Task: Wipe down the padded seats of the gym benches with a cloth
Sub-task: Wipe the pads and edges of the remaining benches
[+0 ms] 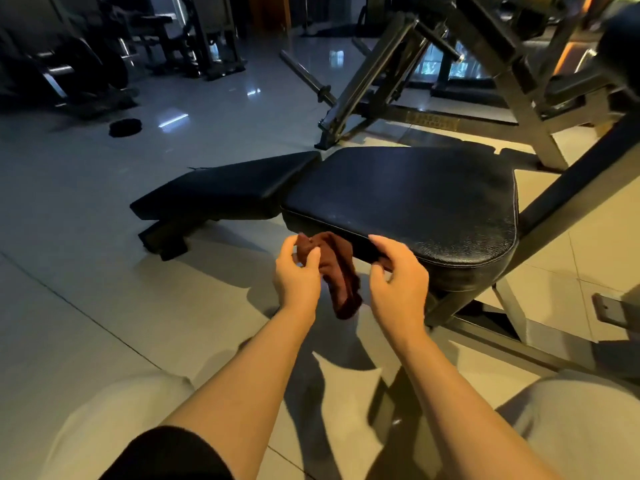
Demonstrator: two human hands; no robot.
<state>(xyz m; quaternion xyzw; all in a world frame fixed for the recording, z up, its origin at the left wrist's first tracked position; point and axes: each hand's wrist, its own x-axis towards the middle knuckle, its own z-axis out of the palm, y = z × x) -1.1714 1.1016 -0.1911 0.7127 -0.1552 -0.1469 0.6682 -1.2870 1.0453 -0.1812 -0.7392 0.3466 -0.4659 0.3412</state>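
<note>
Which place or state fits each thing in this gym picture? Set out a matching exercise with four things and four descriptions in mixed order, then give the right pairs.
Things
1. cloth
2. wide seat pad
3. narrow bench pad
4. round black disc

Descriptions
A. lies flat on the tiled floor, far left
B. held between the left hand and the right hand, hanging down
C. low and slanted, left of the wide pad
D. right in front of the hands, cloth not on its top

Pairs: 1-B, 2-D, 3-C, 4-A

Both forearms outstretched, left hand (298, 271) fingers pinched; right hand (398, 275) fingers curled
</note>
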